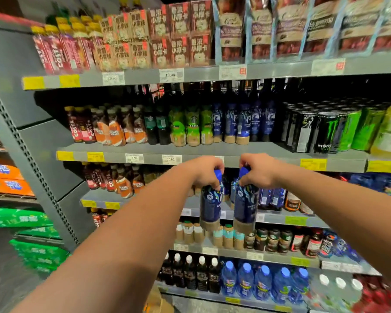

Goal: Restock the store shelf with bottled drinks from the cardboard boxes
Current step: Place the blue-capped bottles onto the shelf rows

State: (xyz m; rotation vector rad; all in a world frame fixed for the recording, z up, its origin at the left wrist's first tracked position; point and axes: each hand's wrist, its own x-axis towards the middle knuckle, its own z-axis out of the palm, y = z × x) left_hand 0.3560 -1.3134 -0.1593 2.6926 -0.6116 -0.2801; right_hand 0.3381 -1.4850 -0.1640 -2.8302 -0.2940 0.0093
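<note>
1. Bare left forearm [127,233]: uncovered along its whole visible length, lower frame edge to wrist.
2. Bare right forearm [339,206]: uncovered likewise, right frame edge to wrist.
3. Bare left hand [207,171] and right hand [259,169]: finer detail blurred.

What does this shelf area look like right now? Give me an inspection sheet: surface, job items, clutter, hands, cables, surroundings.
Surface: grey metal shelf, several tiers stocked with bottles and cans, price tags on the edges.
Job's things: left bottle and right bottle, both blue-capped with blue labels, hang upright before the tiers; matching blue bottles stand on the tier above.
Clutter: nothing seen.
Grippers: left hand grips the left bottle at its cap; right hand grips the right bottle likewise.
Cables: nothing seen.
Surroundings: green packs and orange packs stacked at left; Monster cans at right.
</note>
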